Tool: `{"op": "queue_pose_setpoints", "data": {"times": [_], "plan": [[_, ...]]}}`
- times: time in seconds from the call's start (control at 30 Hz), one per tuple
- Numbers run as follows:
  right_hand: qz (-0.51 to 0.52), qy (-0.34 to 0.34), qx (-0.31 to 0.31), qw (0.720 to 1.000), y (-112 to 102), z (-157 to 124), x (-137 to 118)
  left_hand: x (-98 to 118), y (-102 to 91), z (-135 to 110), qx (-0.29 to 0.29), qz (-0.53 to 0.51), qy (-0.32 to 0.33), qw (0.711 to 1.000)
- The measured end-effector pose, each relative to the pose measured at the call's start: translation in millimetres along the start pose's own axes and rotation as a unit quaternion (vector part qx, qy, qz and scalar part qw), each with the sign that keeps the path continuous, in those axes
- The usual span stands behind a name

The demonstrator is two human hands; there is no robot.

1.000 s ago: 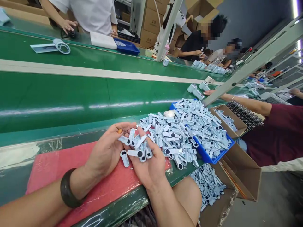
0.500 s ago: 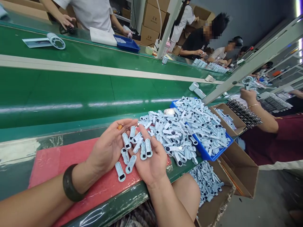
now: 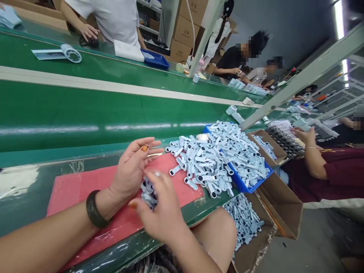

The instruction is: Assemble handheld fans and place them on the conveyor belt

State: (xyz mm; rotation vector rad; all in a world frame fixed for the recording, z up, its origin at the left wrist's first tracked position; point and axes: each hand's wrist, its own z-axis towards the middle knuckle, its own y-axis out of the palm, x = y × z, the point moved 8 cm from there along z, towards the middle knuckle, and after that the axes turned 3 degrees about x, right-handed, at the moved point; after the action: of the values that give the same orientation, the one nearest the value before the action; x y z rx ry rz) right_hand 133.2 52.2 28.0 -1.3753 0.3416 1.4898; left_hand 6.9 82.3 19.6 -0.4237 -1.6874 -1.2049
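A factory assembly line: green conveyor belt (image 3: 85,110), seated workers, stacked cartons (image 3: 184,30).

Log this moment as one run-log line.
left hand: open, cupping small white parts | right hand: curled over same parts | surface: red mat | nearby: loose parts pile, blue tray
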Motion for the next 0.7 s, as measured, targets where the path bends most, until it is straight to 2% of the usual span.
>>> {"op": "queue_pose_setpoints", "data": {"times": [0.1,0.2,0.27,0.37,0.43,0.53,0.7], "plan": [[-0.199,-0.044,-0.015,0.979,16,-10,-8,1,-5.3,0,0.022,0.024,-0.017,0.999],[-0.300,-0.040,0.003,0.953,24,-3,0,-4,-10.5,-1,0.012,0.080,-0.037,0.996],[-0.356,-0.042,-0.003,0.934,28,8,5,-2,-12.2,1,-0.006,0.119,-0.016,0.993],[-0.437,-0.084,-0.022,0.895,32,20,4,6,-13.1,3,-0.021,0.169,0.032,0.985],[-0.467,-0.110,-0.038,0.877,34,22,3,10,-12.9,3,-0.025,0.183,0.038,0.982],[-0.480,-0.131,-0.054,0.866,36,23,4,14,-14.0,2,-0.018,0.201,0.037,0.979],[-0.495,-0.173,-0.036,0.851,35,24,-1,14,-16.7,5,-0.007,0.209,0.035,0.977]]}}
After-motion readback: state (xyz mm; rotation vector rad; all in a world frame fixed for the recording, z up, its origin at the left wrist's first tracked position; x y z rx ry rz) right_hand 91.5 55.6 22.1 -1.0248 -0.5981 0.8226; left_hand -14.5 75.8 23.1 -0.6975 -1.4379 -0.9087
